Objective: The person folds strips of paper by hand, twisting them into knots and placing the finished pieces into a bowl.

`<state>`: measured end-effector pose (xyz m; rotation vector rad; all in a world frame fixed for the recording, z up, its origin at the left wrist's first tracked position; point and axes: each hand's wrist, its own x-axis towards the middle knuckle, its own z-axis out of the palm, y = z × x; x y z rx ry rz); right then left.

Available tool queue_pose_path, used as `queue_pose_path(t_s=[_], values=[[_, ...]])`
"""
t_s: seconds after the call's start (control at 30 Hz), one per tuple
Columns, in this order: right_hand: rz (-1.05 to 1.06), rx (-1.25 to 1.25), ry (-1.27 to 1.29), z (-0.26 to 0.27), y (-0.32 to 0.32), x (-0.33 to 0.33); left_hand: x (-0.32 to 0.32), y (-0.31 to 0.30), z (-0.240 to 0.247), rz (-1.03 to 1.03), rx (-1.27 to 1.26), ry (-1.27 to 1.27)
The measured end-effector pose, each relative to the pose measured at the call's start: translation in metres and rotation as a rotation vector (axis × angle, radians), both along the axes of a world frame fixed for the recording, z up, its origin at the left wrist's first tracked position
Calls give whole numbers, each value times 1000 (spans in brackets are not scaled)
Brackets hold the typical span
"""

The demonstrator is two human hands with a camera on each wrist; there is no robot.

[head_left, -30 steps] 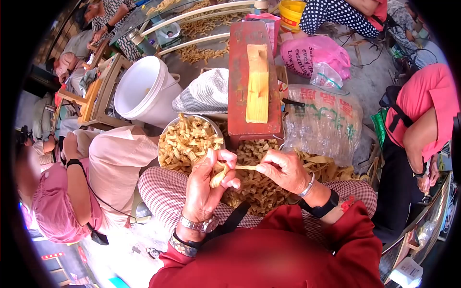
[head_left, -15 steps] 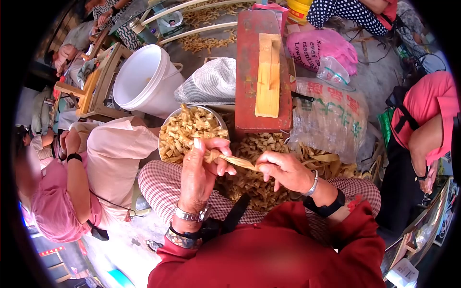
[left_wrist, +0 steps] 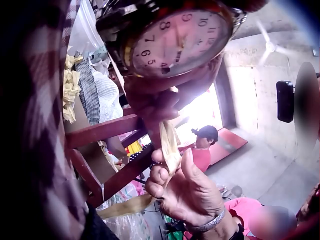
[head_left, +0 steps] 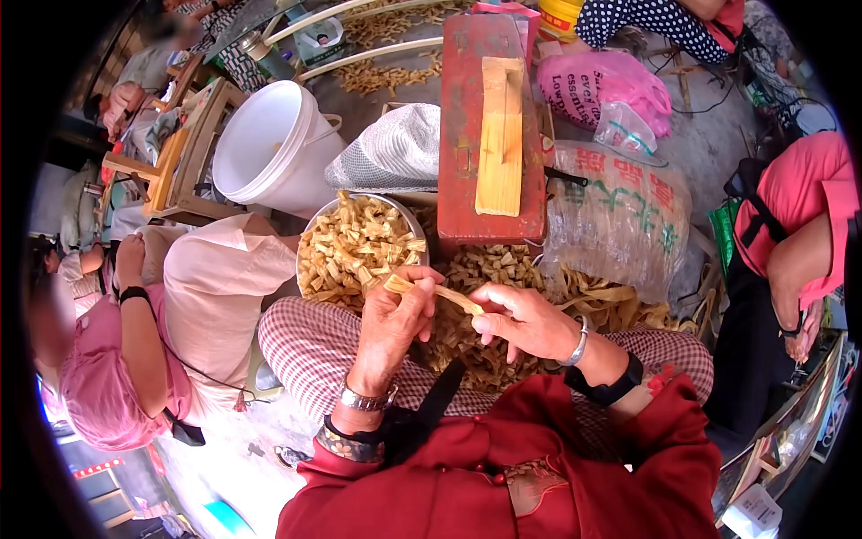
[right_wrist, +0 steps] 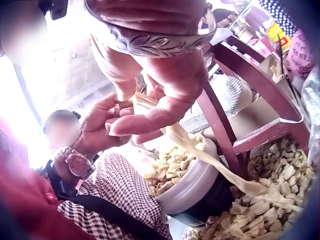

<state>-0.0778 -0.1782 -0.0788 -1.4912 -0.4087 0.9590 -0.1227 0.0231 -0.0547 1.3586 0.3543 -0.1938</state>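
A flat, pale yellow strip [head_left: 460,300] spans the two hands above the person's lap. My left hand [head_left: 388,314] pinches one end between thumb and fingers. The right hand [head_left: 530,322] grips the strip further along, its thumb and index finger on it. In the right wrist view a long tail of the strip [right_wrist: 215,162] hangs from the right hand's fingers towards the loose pieces. The left wrist view shows the strip [left_wrist: 171,152] passing between both hands. Beneath the hands lies a heap of short folded yellow pieces [head_left: 476,355].
A round container [head_left: 420,235] of similar pieces stands at the left knee. Ahead is a red wooden bench [head_left: 458,135] bearing a wooden block with a blade [head_left: 499,171]. Longer strips [head_left: 620,319] lie right of the heap. A white bucket [head_left: 296,171] and seated people flank the spot.
The looped strip at the left fingers was drawn out, and the left hand has turned to pinch its end. The right hand stays on the strip. The view has shifted slightly.
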Motion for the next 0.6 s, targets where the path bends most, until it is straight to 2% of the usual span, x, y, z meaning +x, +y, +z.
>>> queue_pose_path(t_s=[0.13,0.23,0.33,0.47,0.6], values=[[-53,40,34,4,6,0,1,-4,0,17,-30,8],[-2,-100,-10,11,5,4,0,-7,-7,8,-1,12],[-44,56,-376,12,-5,8,-3,4,-1,63,-253,-92],[-37,59,-494,21,-9,12,1,12,3,89,-355,-148],[-186,29,-627,46,-19,38,38,1,25,59,-252,-250]])
